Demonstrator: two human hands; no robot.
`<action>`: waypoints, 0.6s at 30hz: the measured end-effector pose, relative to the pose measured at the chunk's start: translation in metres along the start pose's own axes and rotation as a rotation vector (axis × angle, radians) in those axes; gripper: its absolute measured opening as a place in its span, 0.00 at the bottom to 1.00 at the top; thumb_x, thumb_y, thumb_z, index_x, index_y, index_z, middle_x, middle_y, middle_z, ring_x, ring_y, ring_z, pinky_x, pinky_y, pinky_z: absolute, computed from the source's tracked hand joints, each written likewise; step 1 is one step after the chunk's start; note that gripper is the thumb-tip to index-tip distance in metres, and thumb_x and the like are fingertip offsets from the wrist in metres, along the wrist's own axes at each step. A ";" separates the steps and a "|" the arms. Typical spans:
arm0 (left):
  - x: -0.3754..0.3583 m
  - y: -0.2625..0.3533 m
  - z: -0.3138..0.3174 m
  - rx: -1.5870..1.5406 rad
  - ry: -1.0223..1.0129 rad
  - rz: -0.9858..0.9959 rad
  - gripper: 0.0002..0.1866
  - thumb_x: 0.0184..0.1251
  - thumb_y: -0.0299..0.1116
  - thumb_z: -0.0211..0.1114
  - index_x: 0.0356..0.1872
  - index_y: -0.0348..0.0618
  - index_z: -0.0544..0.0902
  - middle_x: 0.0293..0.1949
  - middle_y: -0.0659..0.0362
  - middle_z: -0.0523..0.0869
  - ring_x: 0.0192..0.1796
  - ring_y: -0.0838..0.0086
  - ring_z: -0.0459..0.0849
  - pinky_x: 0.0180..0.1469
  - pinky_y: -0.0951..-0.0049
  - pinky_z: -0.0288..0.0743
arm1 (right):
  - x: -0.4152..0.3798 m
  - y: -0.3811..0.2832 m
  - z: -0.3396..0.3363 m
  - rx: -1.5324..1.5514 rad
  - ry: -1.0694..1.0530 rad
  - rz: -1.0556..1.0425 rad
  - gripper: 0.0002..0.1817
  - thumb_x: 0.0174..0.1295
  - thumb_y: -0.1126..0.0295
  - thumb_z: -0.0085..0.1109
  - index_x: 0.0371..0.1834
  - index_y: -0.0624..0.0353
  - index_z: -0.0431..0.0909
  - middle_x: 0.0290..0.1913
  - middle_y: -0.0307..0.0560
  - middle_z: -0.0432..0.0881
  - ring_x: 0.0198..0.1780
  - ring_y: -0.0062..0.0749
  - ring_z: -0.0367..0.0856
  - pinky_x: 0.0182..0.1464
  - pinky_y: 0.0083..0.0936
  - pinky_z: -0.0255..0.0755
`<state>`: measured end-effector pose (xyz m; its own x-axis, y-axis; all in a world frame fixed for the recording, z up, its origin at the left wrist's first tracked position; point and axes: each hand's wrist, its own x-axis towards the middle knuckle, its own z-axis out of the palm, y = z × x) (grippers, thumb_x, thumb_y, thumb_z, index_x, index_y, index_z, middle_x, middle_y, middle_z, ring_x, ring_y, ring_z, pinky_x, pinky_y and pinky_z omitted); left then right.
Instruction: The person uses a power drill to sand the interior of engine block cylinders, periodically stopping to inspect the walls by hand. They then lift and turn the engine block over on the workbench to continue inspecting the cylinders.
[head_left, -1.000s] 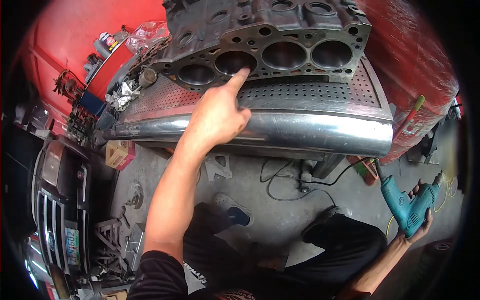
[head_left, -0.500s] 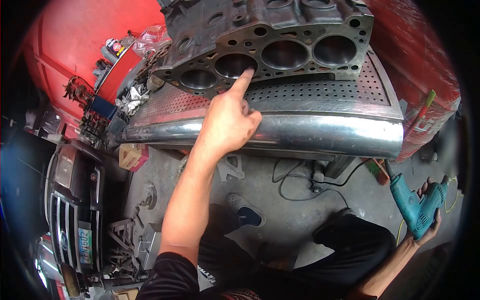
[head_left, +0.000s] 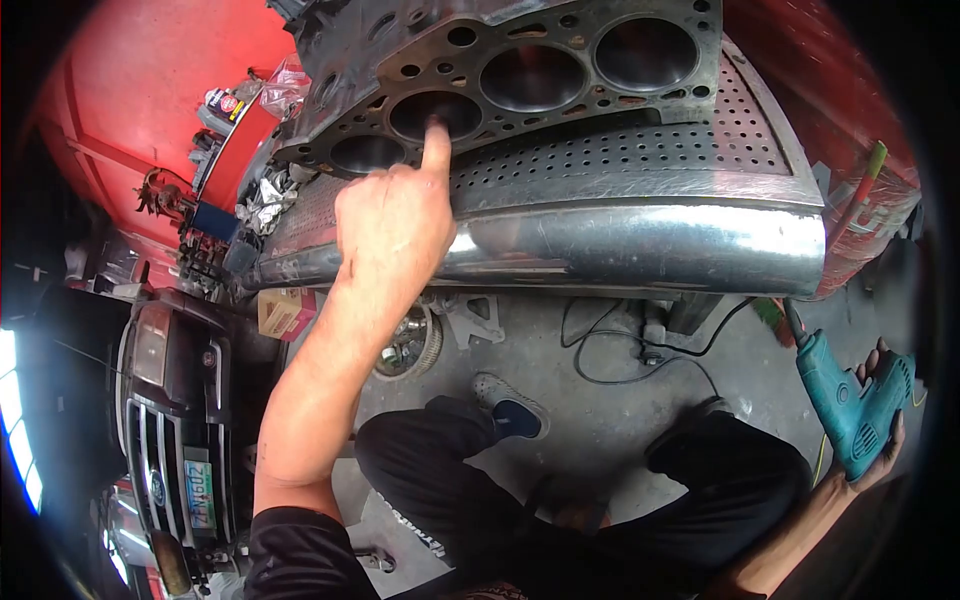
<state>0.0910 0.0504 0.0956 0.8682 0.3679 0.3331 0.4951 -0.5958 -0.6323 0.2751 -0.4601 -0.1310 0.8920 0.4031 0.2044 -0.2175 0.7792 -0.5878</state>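
Note:
My left hand (head_left: 395, 215) reaches up to an engine block (head_left: 470, 60), its index finger stretched out and the other fingers curled, holding nothing. That fingertip is at the lower rim of a cylinder bore (head_left: 430, 105), the second from the left in the block's row. The block rests on a perforated metal bench top (head_left: 640, 150) with a rounded shiny front edge. Low at the right, my right hand (head_left: 888, 455) grips a teal electric drill (head_left: 845, 400) around its body, with the drill's nose pointing up and left; part of the hand is hidden behind it.
A black power cord (head_left: 610, 375) loops over the concrete floor under the bench. To the left is the front of a dark vehicle (head_left: 160, 420). A cardboard box (head_left: 285, 312) and a round basin (head_left: 412, 345) sit below the bench. Plastic-wrapped red material (head_left: 870, 230) stands at the right.
My left hand has shifted left and turned with its back more toward me, the finger still at the same bore. The view has shifted, and the drill stays in my right hand.

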 end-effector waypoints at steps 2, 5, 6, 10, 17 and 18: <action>-0.009 -0.004 0.002 0.024 0.065 0.038 0.40 0.58 0.30 0.68 0.77 0.52 0.70 0.26 0.53 0.86 0.31 0.57 0.89 0.36 0.57 0.83 | 0.001 -0.001 0.001 0.013 -0.021 0.012 0.45 0.72 0.63 0.53 0.85 0.68 0.39 0.86 0.65 0.44 0.81 0.56 0.61 0.83 0.49 0.54; -0.018 -0.010 -0.006 0.086 0.064 0.083 0.39 0.59 0.32 0.69 0.76 0.52 0.71 0.26 0.54 0.85 0.30 0.60 0.88 0.36 0.59 0.83 | 0.001 0.001 0.007 0.034 0.020 -0.004 0.45 0.72 0.63 0.52 0.85 0.67 0.39 0.86 0.65 0.41 0.83 0.56 0.57 0.84 0.50 0.52; -0.020 -0.012 -0.007 0.109 0.068 0.094 0.39 0.60 0.33 0.70 0.76 0.53 0.71 0.26 0.55 0.85 0.31 0.60 0.88 0.37 0.59 0.83 | 0.002 0.001 0.006 0.038 0.037 -0.008 0.45 0.72 0.63 0.52 0.86 0.67 0.39 0.86 0.65 0.41 0.83 0.56 0.57 0.84 0.50 0.52; -0.018 -0.015 -0.009 0.194 0.060 0.107 0.38 0.62 0.36 0.70 0.77 0.55 0.71 0.27 0.55 0.85 0.32 0.61 0.89 0.38 0.60 0.83 | 0.001 0.000 0.001 0.043 0.042 -0.010 0.45 0.72 0.64 0.52 0.86 0.66 0.39 0.87 0.64 0.41 0.83 0.56 0.57 0.84 0.50 0.53; -0.012 -0.026 -0.020 0.291 0.006 0.072 0.40 0.64 0.36 0.69 0.79 0.62 0.67 0.31 0.54 0.86 0.37 0.60 0.90 0.40 0.58 0.83 | -0.001 0.001 0.001 0.020 -0.013 -0.009 0.45 0.71 0.62 0.52 0.86 0.65 0.41 0.86 0.64 0.45 0.81 0.56 0.62 0.83 0.50 0.56; -0.015 -0.026 -0.021 0.284 0.000 0.069 0.41 0.64 0.35 0.69 0.80 0.62 0.66 0.31 0.53 0.86 0.37 0.60 0.90 0.40 0.58 0.83 | -0.001 0.002 0.000 0.018 -0.008 -0.013 0.45 0.71 0.62 0.52 0.86 0.65 0.41 0.86 0.64 0.46 0.80 0.56 0.63 0.82 0.50 0.57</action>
<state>0.0655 0.0451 0.1217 0.8995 0.3336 0.2823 0.4053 -0.3953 -0.8243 0.2740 -0.4587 -0.1318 0.8915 0.3968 0.2185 -0.2132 0.7931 -0.5705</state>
